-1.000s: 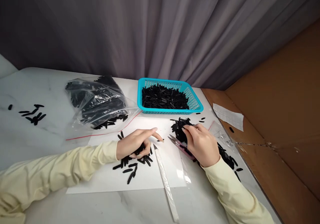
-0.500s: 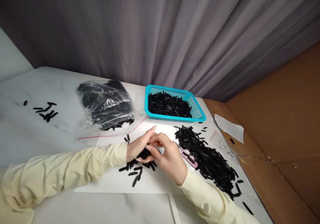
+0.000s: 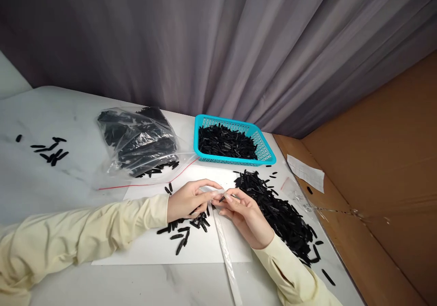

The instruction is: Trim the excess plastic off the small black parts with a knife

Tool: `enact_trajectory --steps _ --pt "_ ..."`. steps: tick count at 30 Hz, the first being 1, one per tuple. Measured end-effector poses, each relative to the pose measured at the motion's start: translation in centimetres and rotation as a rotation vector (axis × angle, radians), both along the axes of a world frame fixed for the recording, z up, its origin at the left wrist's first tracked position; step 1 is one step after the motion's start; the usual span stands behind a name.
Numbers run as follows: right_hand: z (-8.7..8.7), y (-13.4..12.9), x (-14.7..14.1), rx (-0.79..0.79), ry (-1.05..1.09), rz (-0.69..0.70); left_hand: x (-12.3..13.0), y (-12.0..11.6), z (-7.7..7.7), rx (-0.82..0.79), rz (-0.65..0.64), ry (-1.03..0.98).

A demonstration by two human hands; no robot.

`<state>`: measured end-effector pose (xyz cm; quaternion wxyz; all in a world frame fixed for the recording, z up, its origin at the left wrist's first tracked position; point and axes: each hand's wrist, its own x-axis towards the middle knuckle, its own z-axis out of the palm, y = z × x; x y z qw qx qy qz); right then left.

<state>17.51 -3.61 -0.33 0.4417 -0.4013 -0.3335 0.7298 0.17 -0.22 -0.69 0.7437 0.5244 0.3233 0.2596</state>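
Observation:
My left hand [image 3: 191, 200] is over the white sheet [image 3: 136, 247], its fingertips closed at a thin white strip [image 3: 227, 260] that hangs down toward the table's front edge. Touching it on the right, my right hand [image 3: 247, 212] pinches a small black piece [image 3: 223, 197] between thumb and fingers. Loose black pieces [image 3: 182, 240] lie on the sheet below my left hand. A large heap of black pieces [image 3: 283, 215] spreads to the right of my right hand.
Behind my hands stands a blue basket [image 3: 235, 161] of black pieces. A clear bag [image 3: 143, 137] of them lies left of it. Several pieces [image 3: 51, 153] are scattered at far left. A paper slip [image 3: 305, 174] lies by the cardboard [image 3: 382, 178] at right.
My hands have moved apart from their cupped hold over black pieces, and my right hand has shifted right. The white strip now reaches up to the fingers. The view has shifted slightly.

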Motion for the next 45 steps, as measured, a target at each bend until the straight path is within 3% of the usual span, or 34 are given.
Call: enact_trajectory --steps 3,8,19,29,35,39,45 --pt "-1.0 -0.1 0.3 -0.033 0.051 0.003 0.0 0.0 0.1 0.009 0.012 0.055" --pt "-1.8 -0.4 0.1 0.042 0.051 0.002 0.3 -0.2 0.1 0.069 0.03 0.196" --pt "-1.9 -0.7 -0.5 0.058 0.03 -0.171 0.1 -0.6 -0.1 0.197 0.013 0.298" --pt "-1.8 -0.7 -0.4 0.054 0.02 -0.144 0.1 -0.6 -0.1 0.155 0.095 0.301" --pt "-1.7 0.0 0.1 -0.062 0.133 0.053 0.1 -0.6 -0.2 0.144 0.166 0.27" --pt "-1.7 0.0 0.5 -0.04 0.162 0.203 0.1 -0.7 -0.1 0.197 0.19 0.284" --pt "-1.8 -0.3 0.6 0.043 0.159 0.195 -0.1 -0.9 -0.1 0.262 0.187 0.292"
